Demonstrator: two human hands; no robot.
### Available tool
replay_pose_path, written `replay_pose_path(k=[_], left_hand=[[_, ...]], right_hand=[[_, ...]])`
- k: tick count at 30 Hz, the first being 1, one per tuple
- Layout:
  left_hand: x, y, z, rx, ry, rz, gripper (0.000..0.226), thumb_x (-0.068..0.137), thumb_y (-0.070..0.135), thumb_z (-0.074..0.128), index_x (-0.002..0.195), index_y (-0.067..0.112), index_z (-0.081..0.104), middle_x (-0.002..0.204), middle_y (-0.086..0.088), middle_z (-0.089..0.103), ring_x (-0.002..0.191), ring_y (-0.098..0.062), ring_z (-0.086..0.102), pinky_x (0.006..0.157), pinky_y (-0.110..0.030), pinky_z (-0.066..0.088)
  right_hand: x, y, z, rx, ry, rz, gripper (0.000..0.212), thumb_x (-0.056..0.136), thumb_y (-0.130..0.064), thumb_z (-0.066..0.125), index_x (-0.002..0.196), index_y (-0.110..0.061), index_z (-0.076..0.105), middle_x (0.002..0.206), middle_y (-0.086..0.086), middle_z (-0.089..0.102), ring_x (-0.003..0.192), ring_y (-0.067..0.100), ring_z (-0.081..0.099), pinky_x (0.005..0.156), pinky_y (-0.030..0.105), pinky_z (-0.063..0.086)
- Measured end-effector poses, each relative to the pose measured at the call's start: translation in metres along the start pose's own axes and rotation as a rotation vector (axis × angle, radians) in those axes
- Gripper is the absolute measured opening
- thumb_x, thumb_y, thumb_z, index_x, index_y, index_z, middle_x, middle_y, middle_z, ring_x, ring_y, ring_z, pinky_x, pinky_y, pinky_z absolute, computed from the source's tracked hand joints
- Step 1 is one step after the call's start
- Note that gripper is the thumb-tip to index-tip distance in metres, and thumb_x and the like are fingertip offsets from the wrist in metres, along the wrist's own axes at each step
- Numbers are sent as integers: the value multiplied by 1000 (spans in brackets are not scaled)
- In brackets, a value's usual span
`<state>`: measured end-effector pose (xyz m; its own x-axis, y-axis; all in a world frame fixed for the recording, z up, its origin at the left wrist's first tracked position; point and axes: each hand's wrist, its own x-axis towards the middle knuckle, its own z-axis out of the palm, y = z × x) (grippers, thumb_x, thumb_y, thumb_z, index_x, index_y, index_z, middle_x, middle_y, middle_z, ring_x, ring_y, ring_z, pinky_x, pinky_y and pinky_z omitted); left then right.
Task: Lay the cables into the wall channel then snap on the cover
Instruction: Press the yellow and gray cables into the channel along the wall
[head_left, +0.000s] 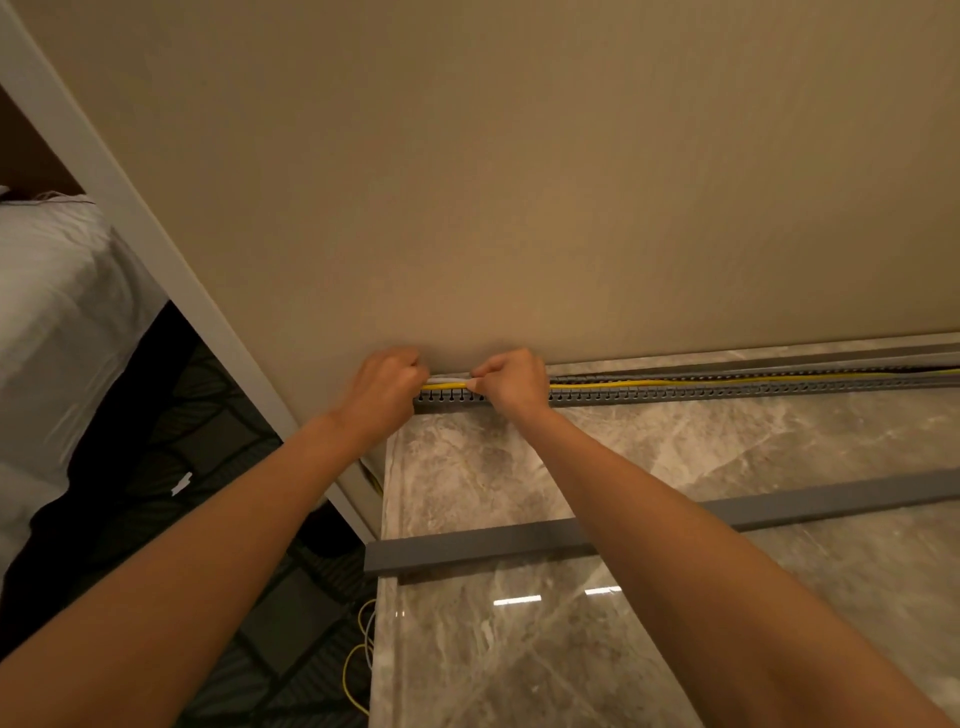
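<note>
A grey slotted wall channel (727, 391) runs along the foot of the beige wall, on the far edge of a marble counter. A yellow cable (675, 383) and a white cable (441, 380) lie in it. My left hand (387, 395) and my right hand (514, 382) are both at the channel's left end, fingers pinched on the cables there, a short gap between them. The grey cover strip (779, 506) lies loose on the counter, nearer to me, running under my right forearm.
The marble counter (649, 597) ends at its left edge, where yellow and white cable slack (358, 670) hangs down. A white bed (57, 312) and dark patterned floor (171, 467) lie to the left. A white door frame (156, 244) slants beside the wall.
</note>
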<state>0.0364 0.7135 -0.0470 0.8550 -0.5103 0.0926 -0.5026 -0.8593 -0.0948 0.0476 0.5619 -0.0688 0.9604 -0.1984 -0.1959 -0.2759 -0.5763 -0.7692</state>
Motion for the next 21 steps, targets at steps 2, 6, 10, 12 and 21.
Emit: replay_pose_path(k=[2,6,10,12,21], left_hand=[[1,7,-3,17,-95,4,23,42,-14,80,59,-5,68,63,-20,65,53,-34,63,43,-31,50],[0,14,5,-26,-125,-85,26,83,-3,54,107,-5,62,112,-22,59,98,-39,61,79,-42,50],[9,36,-2,-30,-162,-79,34,88,9,50,122,5,52,123,-15,55,108,-36,57,86,-41,47],[15,50,-2,-68,-147,-56,38,90,17,51,127,8,50,126,-14,54,110,-35,57,88,-42,47],[27,74,-3,18,-187,-167,25,91,1,43,111,1,58,121,-16,56,109,-36,57,85,-42,47]], right_hand=[[0,1,2,-45,42,-4,16,83,-18,71,96,-13,78,103,10,76,103,26,66,90,31,51],[-3,8,3,-80,110,-71,15,88,-15,63,93,-10,77,102,10,75,104,27,63,94,35,45],[-3,15,-9,-57,-10,-200,21,89,-4,58,104,-4,72,111,17,67,107,30,61,95,35,44],[-6,21,-22,-90,-23,-276,27,88,1,55,112,0,67,116,20,62,111,30,59,99,31,42],[-21,73,-59,-453,149,-436,20,90,-1,52,101,3,69,105,20,65,98,36,59,84,39,47]])
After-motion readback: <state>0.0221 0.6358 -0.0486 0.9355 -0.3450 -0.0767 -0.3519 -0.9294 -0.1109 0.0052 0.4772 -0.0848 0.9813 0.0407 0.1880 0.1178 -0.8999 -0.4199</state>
